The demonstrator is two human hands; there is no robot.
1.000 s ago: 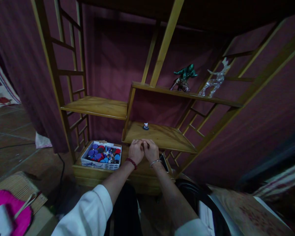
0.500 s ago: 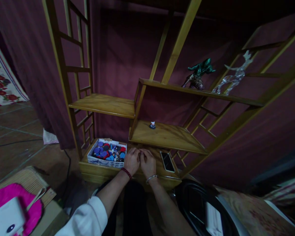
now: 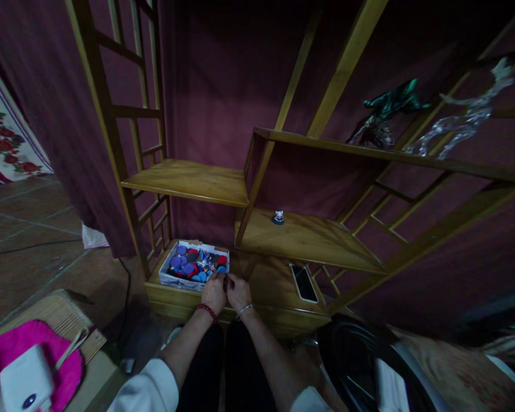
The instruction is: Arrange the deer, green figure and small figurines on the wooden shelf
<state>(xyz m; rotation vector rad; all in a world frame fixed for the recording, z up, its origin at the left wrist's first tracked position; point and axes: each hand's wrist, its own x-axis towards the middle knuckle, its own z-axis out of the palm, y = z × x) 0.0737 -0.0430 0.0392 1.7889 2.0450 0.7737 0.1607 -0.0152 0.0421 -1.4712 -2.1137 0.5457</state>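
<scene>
My left hand (image 3: 213, 293) and my right hand (image 3: 239, 290) meet at the fingertips, just in front of the right end of a shallow box (image 3: 184, 284). The fingers of both are curled and pinched together. A small dark patch shows between them, too small to name. Inside the box lie purple, blue, red and dark round pieces (image 3: 189, 268) and some small figures. A red beaded bracelet (image 3: 208, 309) is on my left wrist, a silver bangle (image 3: 244, 309) on my right.
A phone (image 3: 304, 282) lies right of my hands on the low shelf. One small figurine (image 3: 278, 217) stands on the middle shelf (image 3: 313, 240). Higher up are a green figure (image 3: 386, 114) and a clear deer (image 3: 463, 123). A pink cloth (image 3: 64, 366) with a white device (image 3: 26, 377) sits lower left.
Both hands have moved left and toward me, closer to the box's front right corner, still together. The view has shifted, and the fingers stay pinched.
</scene>
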